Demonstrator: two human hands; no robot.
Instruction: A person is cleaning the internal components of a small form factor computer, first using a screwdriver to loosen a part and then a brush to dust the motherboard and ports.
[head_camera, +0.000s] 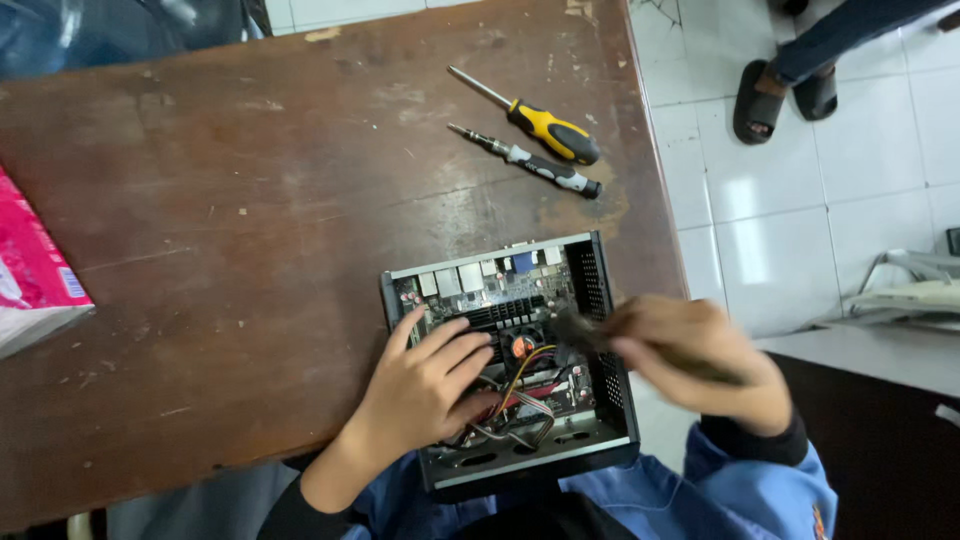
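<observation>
A small open black computer case (600, 290) lies at the table's near edge, showing a circuit board with a black heatsink, a fan and coloured wires (530, 375). My left hand (430, 385) rests flat inside the case on the board, fingers spread over the wires. My right hand (695, 355), blurred by motion, hovers over the case's right wall and grips a dark brush-like tool (580, 330) whose tip reaches over the heatsink.
Two screwdrivers lie on the worn brown wooden table (250, 250) beyond the case: a yellow-handled one (545, 125) and a slimmer grey-and-black one (540, 165). A pink packet (30, 270) sits at the left edge. Another person's sandalled feet (785, 95) stand on white tiles at the upper right.
</observation>
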